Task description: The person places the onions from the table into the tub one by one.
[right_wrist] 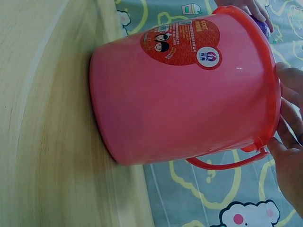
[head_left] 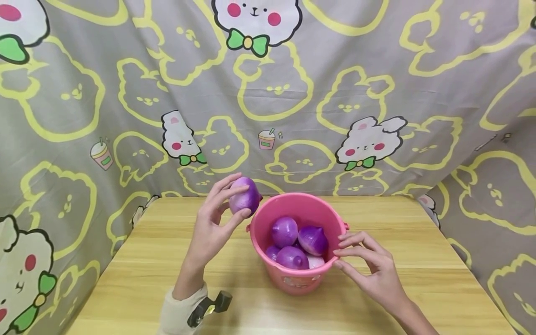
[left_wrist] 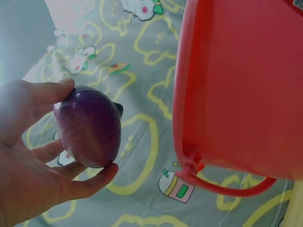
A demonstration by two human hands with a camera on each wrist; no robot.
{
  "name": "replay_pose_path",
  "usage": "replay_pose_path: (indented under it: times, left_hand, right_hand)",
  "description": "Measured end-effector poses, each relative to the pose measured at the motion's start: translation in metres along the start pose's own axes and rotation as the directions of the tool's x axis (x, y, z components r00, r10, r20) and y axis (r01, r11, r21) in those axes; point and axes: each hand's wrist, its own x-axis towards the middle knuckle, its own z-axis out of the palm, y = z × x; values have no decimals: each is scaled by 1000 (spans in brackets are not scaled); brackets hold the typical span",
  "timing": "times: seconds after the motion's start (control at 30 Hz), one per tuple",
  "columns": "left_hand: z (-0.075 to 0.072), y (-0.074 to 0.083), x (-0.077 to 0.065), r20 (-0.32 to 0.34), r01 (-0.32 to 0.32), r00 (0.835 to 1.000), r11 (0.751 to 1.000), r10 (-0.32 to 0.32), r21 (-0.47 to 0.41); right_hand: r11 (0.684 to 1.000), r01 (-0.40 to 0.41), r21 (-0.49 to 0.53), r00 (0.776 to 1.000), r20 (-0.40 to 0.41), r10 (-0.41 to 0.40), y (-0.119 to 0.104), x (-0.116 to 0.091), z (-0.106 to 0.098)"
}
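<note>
A purple onion (head_left: 244, 197) is held between the thumb and fingers of my left hand (head_left: 215, 223), raised just left of the pink bucket's rim. In the left wrist view the onion (left_wrist: 90, 126) sits in the fingertips, apart from the bucket (left_wrist: 241, 90). Several more purple onions (head_left: 284, 231) lie inside the pink bucket (head_left: 293, 279). My right hand (head_left: 372, 267) pinches the bucket's right rim with thumb and fingertips. The right wrist view shows those fingers (right_wrist: 291, 101) at the rim. The bucket stands upright on the table.
The wooden table (head_left: 418, 242) reaches back to a grey curtain (head_left: 289, 167) with yellow outlines and cartoon animals. The bucket's handle (right_wrist: 227, 165) hangs down on its far side. A dark strap device (head_left: 209, 308) is on my left wrist.
</note>
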Motion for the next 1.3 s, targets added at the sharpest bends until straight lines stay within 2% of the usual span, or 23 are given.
replay_pose_path:
  times: [0.43, 0.77, 1.0, 1.3]
  left_hand:
    - [13, 0, -3, 64, -5, 998, 999, 7, -40]
    - [20, -8, -8, 101, -3, 995, 1000, 5, -26]
    - [28, -13, -8, 136, -22, 991, 1000, 20, 13]
    - [32, -8, -1, 196, -47, 980, 996, 32, 70]
  right_hand:
    - [1000, 7, 15, 1000, -8, -6, -12, 5, 5]
    - [1000, 8, 24, 1000, 3, -8, -2, 0, 2]
    - [1000, 7, 22, 1000, 5, -7, -2, 0, 2]
    - [1000, 5, 28, 1000, 6, -6, -3, 0, 2]
